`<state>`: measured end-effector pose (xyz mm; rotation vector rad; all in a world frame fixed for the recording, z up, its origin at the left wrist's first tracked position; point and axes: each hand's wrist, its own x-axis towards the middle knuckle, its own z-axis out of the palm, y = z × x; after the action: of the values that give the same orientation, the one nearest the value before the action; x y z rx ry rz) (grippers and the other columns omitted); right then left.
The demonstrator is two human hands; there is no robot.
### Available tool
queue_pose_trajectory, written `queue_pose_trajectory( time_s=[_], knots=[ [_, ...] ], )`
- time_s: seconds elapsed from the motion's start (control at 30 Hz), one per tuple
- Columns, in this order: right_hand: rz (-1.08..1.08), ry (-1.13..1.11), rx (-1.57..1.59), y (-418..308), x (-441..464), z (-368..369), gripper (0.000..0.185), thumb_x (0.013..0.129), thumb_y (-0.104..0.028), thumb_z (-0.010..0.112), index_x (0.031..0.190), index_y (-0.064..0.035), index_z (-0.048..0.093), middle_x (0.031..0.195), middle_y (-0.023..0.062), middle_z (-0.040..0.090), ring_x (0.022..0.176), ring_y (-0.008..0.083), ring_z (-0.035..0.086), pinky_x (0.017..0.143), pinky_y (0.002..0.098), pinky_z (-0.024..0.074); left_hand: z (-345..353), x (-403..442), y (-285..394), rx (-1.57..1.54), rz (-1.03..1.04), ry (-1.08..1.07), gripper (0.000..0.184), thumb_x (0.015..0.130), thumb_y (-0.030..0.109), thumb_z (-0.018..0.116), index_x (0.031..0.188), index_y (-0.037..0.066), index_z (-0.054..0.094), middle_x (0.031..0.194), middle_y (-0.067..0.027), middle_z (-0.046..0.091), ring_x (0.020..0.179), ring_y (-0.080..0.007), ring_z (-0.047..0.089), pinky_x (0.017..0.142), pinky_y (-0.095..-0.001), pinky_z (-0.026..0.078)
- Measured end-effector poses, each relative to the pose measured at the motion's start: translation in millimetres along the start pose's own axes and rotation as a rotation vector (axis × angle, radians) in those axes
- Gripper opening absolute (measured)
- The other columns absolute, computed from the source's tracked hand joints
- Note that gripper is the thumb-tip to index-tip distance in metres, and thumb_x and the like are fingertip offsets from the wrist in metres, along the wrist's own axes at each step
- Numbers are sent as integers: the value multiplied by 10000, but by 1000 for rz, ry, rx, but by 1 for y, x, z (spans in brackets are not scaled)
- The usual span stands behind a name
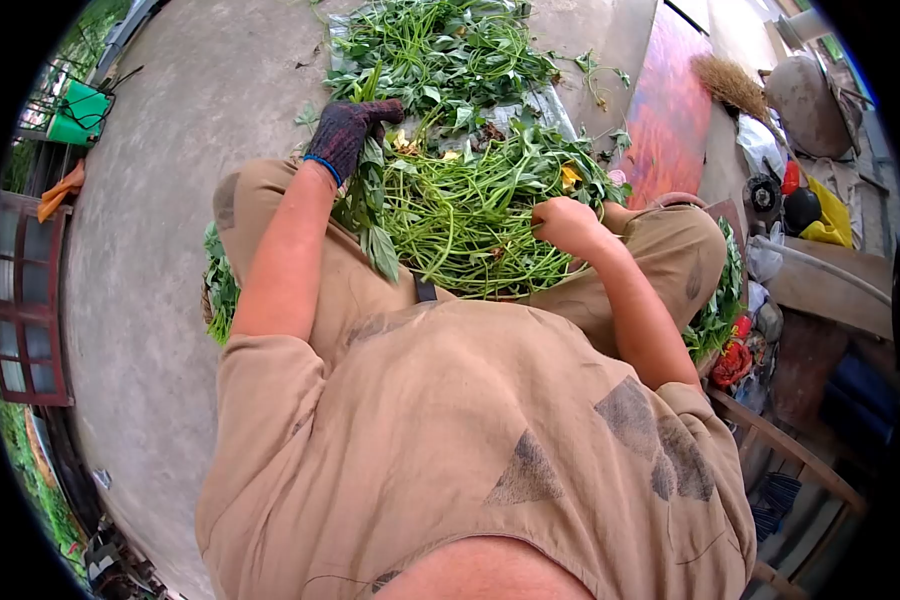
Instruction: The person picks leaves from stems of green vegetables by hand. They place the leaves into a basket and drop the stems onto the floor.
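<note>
Between my bent legs lies a heap of long green leafy stems (460, 220), with leaves mostly toward its far side. My left hand (348, 135), in a dark knitted glove with a blue cuff, is closed around a bunch of leafy stems (370, 200) that sticks out above and hangs below the fist. At the near right of the heap is my bare right hand (567, 222), its fingers curled together against the stems. What those fingers pinch, if anything, is hidden. A few yellow leaves (570, 177) show among the green.
More leafy stems (430, 50) lie on a pale sheet (552, 108) beyond the heap. Bundled greens (222, 285) sit beside my left leg, others (715, 300) beside my right. A reddish board (670, 100), a straw broom (728, 85) and bags stand at right. Concrete floor (150, 230) stretches left.
</note>
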<state>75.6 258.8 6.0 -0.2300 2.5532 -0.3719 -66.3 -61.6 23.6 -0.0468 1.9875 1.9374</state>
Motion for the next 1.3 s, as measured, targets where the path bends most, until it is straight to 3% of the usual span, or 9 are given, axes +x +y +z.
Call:
queue_pose_trajectory(
  time_s=[0.13, 0.37, 0.53, 0.63, 0.77, 0.9, 1.07, 1.23, 1.3],
  knots=[
    [-81, -97, 774, -2, -27, -35, 167, 836, -11, 547, 967, 5, 649, 595, 6, 545, 493, 63, 503, 474, 242, 391, 10, -7, 4, 181, -27, -94, 179, 830, 208, 691, 798, 42, 749, 600, -35, 633, 491, -105, 522, 490, -271, 424],
    [-38, 42, 1138, 9, -24, -24, 261, 824, 21, 509, 1065, 19, 610, 615, 9, 577, 542, 85, 541, 540, 227, 405, 38, 0, -42, 352, -106, -356, 247, 685, 215, 823, 768, -2, 737, 583, -51, 623, 486, -107, 519, 478, -295, 411],
    [-281, -305, 900, 14, -19, -21, 569, 675, -61, 763, 1219, -40, 598, 970, 47, 636, 928, 132, 589, 848, 267, 483, 56, -12, -52, 559, -187, -477, 227, 731, 194, 764, 895, 39, 743, 650, -13, 634, 502, -73, 481, 482, -236, 380],
    [-281, -362, 1041, 11, -13, -21, 566, 698, -101, 778, 1227, -30, 591, 975, 44, 638, 940, 144, 593, 863, 270, 479, 65, -19, -48, 768, -149, -563, 274, 731, 294, 770, 819, 37, 735, 591, -64, 618, 490, -131, 519, 512, -294, 417],
    [-189, 3, 494, -3, 24, -13, 566, 703, -140, 769, 1241, -119, 593, 948, 35, 634, 876, 152, 601, 776, 305, 483, 59, -7, -79, 879, 112, -724, 305, 747, 377, 747, 742, 73, 734, 618, -119, 646, 530, -207, 595, 565, -344, 467],
    [-306, -65, 319, -36, 43, 34, 424, 759, -145, 715, 1175, -181, 643, 839, 62, 653, 795, 218, 611, 757, 357, 487, 61, -9, -83, 867, 86, -720, 298, 750, 377, 733, 748, 79, 734, 616, -127, 642, 536, -194, 599, 563, -331, 470],
    [-80, 214, 1050, -8, 67, 8, 219, 880, -177, 619, 1074, -88, 669, 824, 10, 665, 634, 73, 579, 579, 198, 444, 69, -8, -98, 999, 63, -771, 330, 752, 413, 709, 746, 84, 724, 623, -106, 650, 563, -231, 613, 604, -340, 488],
    [-119, 770, 1518, 59, 31, -99, 219, 961, -197, 543, 1083, -49, 649, 835, 64, 679, 674, 129, 654, 563, 217, 458, 74, -4, -112, 1175, 142, -786, 313, 756, 443, 660, 746, 135, 717, 699, -134, 659, 642, -323, 627, 634, -380, 479],
    [-273, 870, 1454, 74, 4, -142, 271, 970, -211, 530, 1111, 4, 615, 882, 110, 681, 725, 189, 661, 610, 243, 476, 71, 9, -133, 1319, 414, -830, 275, 723, 445, 670, 742, 177, 731, 711, -137, 653, 678, -346, 622, 619, -434, 457]
  ],
)
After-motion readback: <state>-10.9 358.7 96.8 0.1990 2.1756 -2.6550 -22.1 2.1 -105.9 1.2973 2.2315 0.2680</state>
